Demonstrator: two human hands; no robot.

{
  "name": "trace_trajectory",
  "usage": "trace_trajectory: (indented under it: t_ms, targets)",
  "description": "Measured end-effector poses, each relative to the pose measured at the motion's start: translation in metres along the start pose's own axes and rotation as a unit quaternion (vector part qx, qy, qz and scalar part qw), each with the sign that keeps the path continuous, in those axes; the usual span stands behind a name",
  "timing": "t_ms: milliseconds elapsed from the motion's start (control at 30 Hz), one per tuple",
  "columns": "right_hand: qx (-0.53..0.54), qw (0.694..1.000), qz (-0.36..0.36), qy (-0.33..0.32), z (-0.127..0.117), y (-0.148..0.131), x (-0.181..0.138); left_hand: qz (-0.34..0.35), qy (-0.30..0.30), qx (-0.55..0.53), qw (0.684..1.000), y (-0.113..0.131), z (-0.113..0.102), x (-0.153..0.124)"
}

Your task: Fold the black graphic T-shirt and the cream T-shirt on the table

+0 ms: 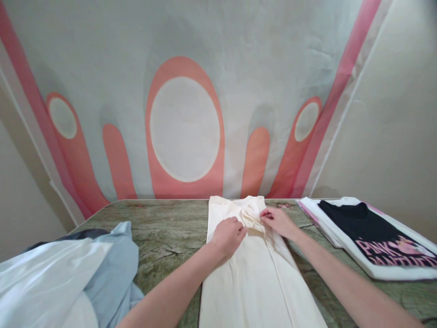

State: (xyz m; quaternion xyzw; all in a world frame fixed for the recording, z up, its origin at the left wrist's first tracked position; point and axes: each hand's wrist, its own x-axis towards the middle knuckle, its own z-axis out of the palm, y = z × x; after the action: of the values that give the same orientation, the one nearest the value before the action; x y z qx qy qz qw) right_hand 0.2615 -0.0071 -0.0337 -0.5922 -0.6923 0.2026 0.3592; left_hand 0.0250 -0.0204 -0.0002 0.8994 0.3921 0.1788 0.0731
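Observation:
A cream garment (252, 278) lies lengthwise on the wood-grain table (170, 232), folded into a long narrow strip. Near its far end my left hand (228, 236) rests on the cloth with fingers curled, pinching a bunched fold. My right hand (278, 221) pinches the same crumpled fold (251, 216) from the right side. Both hands meet at that fold near the garment's collar end.
A stack of folded shirts (372, 241), a black one with pink lettering on top, sits at the right. A heap of white and light blue clothes (68, 278) lies at the left front. A wall with a pink and grey banner (184, 114) rises behind the table.

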Motion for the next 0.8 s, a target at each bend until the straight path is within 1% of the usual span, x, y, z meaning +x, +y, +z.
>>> trace_trajectory:
  t_ms: [67,167,233,333,433,500,533,667,800]
  targets:
    - [-0.029,0.999,-0.029,0.007,0.004,-0.001,-0.002,-0.039,0.018,-0.086,0.995,-0.006,0.004,0.009]
    - [-0.056,0.996,-0.068,0.01,0.01,-0.003,-0.003,-0.136,0.035,-0.198,0.97,-0.017,0.01,0.035]
    - [-0.056,0.995,-0.081,0.006,0.013,-0.002,-0.005,-0.179,0.03,-0.22,0.959,-0.022,0.015,0.055]
    - [-0.047,0.995,-0.09,0.017,0.016,-0.001,-0.006,-0.216,0.007,-0.245,0.945,-0.025,0.023,0.079]
    - [-0.059,0.992,-0.096,0.06,0.018,-0.001,-0.007,-0.226,-0.016,-0.29,0.93,-0.024,0.029,0.093]
    - [-0.08,0.988,-0.102,0.082,0.019,-0.003,-0.008,-0.222,-0.015,-0.323,0.92,-0.024,0.031,0.098]
    - [-0.087,0.987,-0.109,0.082,0.019,-0.004,-0.009,-0.22,-0.008,-0.337,0.915,-0.025,0.033,0.099]
    - [-0.077,0.986,-0.141,0.046,0.017,-0.011,-0.014,-0.216,0.044,-0.375,0.9,-0.028,0.039,0.097]
    - [-0.082,0.98,-0.18,-0.004,0.011,-0.016,-0.016,-0.214,0.118,-0.374,0.895,-0.033,0.049,0.093]
